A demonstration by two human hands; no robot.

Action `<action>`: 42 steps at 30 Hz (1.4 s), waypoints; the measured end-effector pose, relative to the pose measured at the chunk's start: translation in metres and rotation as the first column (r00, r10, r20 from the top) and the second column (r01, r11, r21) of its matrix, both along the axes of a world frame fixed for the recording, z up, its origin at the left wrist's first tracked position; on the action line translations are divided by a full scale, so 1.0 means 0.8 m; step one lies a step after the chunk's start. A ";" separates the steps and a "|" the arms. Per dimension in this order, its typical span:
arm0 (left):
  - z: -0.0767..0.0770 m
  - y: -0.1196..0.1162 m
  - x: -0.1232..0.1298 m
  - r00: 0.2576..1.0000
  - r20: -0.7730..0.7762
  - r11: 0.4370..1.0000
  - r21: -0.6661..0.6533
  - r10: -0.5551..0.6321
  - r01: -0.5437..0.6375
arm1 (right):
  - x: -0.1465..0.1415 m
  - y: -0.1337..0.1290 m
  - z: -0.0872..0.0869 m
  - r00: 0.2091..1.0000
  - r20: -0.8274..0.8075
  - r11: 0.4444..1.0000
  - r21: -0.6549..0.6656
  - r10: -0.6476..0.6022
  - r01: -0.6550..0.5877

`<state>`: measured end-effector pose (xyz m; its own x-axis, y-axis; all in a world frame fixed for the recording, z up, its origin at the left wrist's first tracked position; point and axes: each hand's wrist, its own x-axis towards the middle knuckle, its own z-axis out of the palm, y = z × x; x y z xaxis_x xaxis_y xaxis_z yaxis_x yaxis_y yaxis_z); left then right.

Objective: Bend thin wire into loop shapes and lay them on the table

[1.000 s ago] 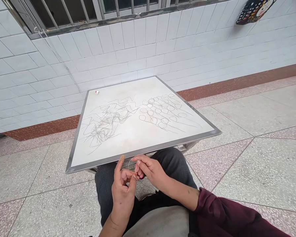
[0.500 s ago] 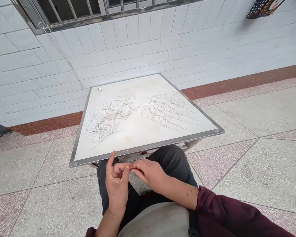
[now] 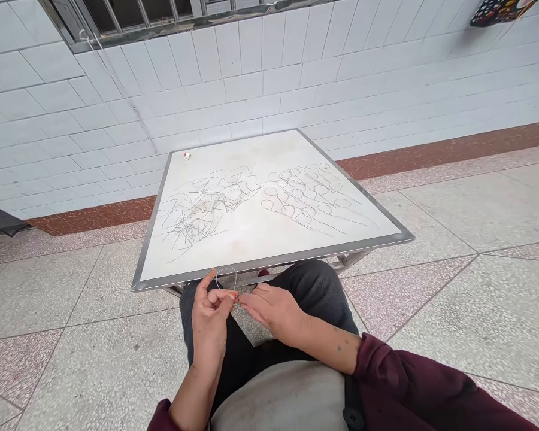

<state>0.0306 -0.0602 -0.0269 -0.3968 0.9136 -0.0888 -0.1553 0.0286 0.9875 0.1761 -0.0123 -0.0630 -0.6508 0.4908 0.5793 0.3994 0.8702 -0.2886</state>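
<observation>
A thin wire [image 3: 235, 279] bent into a round loop stands up from between my fingertips, just in front of the table's near edge. My left hand [image 3: 212, 317] pinches it at the base of the loop with thumb and fingers, its index finger raised. My right hand [image 3: 272, 311] closes its fingertips at the same spot, touching the left ones; the wire's end there is hidden. On the white table [image 3: 242, 245] lie a tangle of loose, wavy wires [image 3: 200, 209] to the left and several looped wires [image 3: 296, 193] with straight tails to the right.
A small white and red object [image 3: 187, 156] sits at the table's far left corner. Grey metal edging [image 3: 273, 261] runs round the tabletop. Behind stands a white tiled wall [image 3: 233, 84] with a barred window [image 3: 139, 15]. My knees [image 3: 312, 287] are under the table's front edge.
The wire loop looks rounder and fuller above my fingers than before. Both hands stay together, with small finger shifts. The whole view has tilted slightly.
</observation>
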 end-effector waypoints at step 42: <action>0.003 0.006 -0.011 0.988 0.090 0.984 0.112 0.126 -0.136 | 0.019 0.002 0.009 0.980 -0.197 0.927 -0.361 0.033 -0.104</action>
